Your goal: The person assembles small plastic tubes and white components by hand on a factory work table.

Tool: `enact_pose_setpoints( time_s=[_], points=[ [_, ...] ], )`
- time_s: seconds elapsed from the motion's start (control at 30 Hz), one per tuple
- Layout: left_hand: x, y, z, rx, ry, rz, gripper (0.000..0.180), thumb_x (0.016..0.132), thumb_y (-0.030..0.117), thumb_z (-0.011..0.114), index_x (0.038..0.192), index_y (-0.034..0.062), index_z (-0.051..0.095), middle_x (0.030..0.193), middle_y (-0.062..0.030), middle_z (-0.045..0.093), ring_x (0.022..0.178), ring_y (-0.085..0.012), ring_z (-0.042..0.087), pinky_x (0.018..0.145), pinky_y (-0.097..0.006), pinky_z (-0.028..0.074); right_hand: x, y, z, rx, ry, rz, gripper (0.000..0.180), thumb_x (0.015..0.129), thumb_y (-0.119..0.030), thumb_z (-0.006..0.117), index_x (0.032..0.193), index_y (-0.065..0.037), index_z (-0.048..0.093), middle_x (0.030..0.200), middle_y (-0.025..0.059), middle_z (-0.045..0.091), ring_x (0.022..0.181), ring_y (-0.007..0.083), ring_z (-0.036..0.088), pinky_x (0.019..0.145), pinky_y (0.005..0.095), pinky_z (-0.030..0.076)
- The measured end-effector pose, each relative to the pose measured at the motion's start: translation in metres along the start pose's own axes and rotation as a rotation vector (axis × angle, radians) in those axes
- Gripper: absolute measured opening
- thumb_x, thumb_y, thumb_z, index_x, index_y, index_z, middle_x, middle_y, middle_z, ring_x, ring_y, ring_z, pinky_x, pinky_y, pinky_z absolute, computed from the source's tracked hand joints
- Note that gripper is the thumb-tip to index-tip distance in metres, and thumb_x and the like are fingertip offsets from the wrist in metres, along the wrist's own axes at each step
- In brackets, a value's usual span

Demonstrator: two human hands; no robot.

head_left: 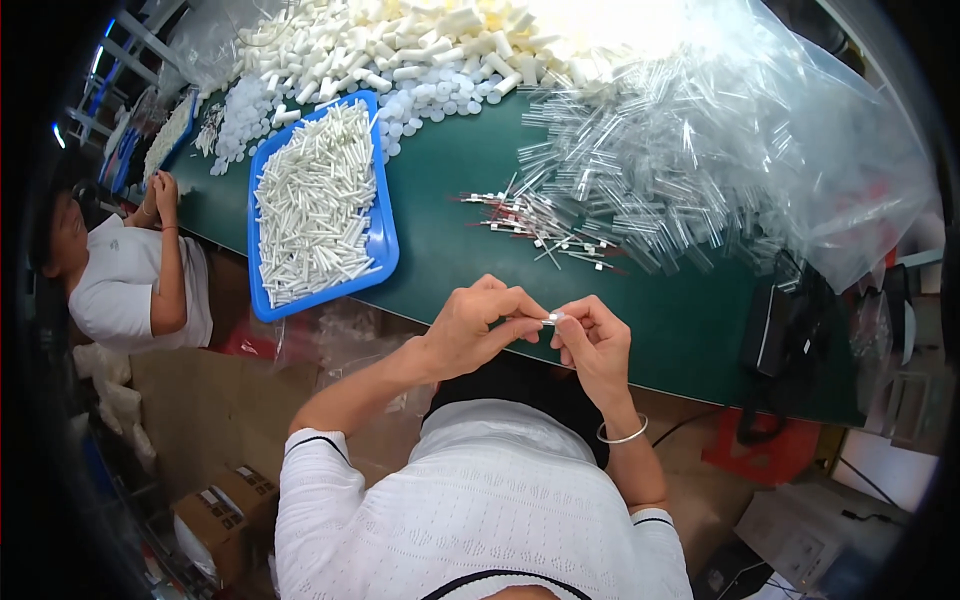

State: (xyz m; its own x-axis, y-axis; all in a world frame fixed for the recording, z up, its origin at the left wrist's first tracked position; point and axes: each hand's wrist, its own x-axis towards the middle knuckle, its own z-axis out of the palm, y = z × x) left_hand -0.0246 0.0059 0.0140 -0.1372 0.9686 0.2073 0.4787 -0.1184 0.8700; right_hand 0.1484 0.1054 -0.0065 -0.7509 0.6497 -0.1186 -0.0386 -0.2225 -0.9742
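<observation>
At the near edge of the green table, my left hand (478,325) and my right hand (598,352) meet fingertip to fingertip. Between them they pinch a small white part (551,319); most of it is hidden by the fingers, so its exact kind does not show. Just beyond my hands lies a loose heap of thin sticks with white tags and red ends (545,228). To the left stands a blue tray (390,250) full of short white rods (318,200). Clear plastic tubes (640,170) are piled at the far right.
White foam-like cylinders (420,45) and translucent discs (440,100) are heaped at the back. A large clear plastic bag (850,170) covers the right end, near a black device (770,330). Another person (140,270) works at the left. A cardboard box (225,520) sits on the floor.
</observation>
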Motion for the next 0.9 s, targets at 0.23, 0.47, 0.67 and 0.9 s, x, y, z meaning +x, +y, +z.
enact_pose_setpoints(
  time_s=[0.23, 0.47, 0.67, 0.9],
  points=[
    [0.173, -0.099, -0.097, 0.568, 0.480, 0.120, 0.019, 0.085, 0.022, 0.064, 0.092, 0.0053, 0.071, 0.082, -0.0099, 0.068, 0.084, -0.0276, 0.063, 0.076, -0.041, 0.048, 0.005, 0.005, -0.010, 0.229, 0.093, -0.035, 0.023, 0.087, 0.005, 0.061, 0.109, 0.002, 0.057, 0.105, 0.0108, 0.061, 0.081, 0.0129, 0.062, 0.071, 0.0252, 0.056],
    [0.229, -0.171, -0.097, 1.150, 0.458, -0.103, 0.026, 0.075, 0.028, 0.068, 0.085, 0.0047, 0.071, 0.095, -0.0130, 0.065, 0.096, -0.0320, 0.057, 0.082, -0.045, 0.047, -0.022, 0.009, -0.016, 0.222, 0.116, -0.050, 0.028, 0.087, 0.005, 0.062, 0.115, 0.003, 0.059, 0.102, 0.0069, 0.060, 0.086, 0.0119, 0.061, 0.073, 0.0252, 0.053],
    [0.140, -0.073, -0.095, 0.455, 0.298, -0.209, 0.025, 0.091, 0.028, 0.061, 0.095, 0.0032, 0.065, 0.087, -0.0070, 0.068, 0.076, -0.0165, 0.064, 0.065, -0.029, 0.048, -0.030, 0.012, -0.041, 0.318, 0.194, -0.060, 0.022, 0.093, -0.007, 0.059, 0.114, 0.003, 0.059, 0.104, 0.0101, 0.063, 0.075, 0.0115, 0.061, 0.064, 0.0244, 0.052],
    [-0.001, -0.006, 0.022, -0.825, -0.206, -0.520, 0.021, 0.100, 0.020, 0.052, 0.108, 0.0028, 0.060, 0.072, 0.0014, 0.056, 0.056, -0.0031, 0.044, 0.050, -0.018, 0.036, -0.015, 0.005, -0.009, 0.516, -0.038, -0.103, 0.027, 0.098, -0.019, 0.055, 0.116, 0.000, 0.055, 0.122, 0.0168, 0.060, 0.076, 0.0127, 0.064, 0.063, 0.0244, 0.056]
  ],
)
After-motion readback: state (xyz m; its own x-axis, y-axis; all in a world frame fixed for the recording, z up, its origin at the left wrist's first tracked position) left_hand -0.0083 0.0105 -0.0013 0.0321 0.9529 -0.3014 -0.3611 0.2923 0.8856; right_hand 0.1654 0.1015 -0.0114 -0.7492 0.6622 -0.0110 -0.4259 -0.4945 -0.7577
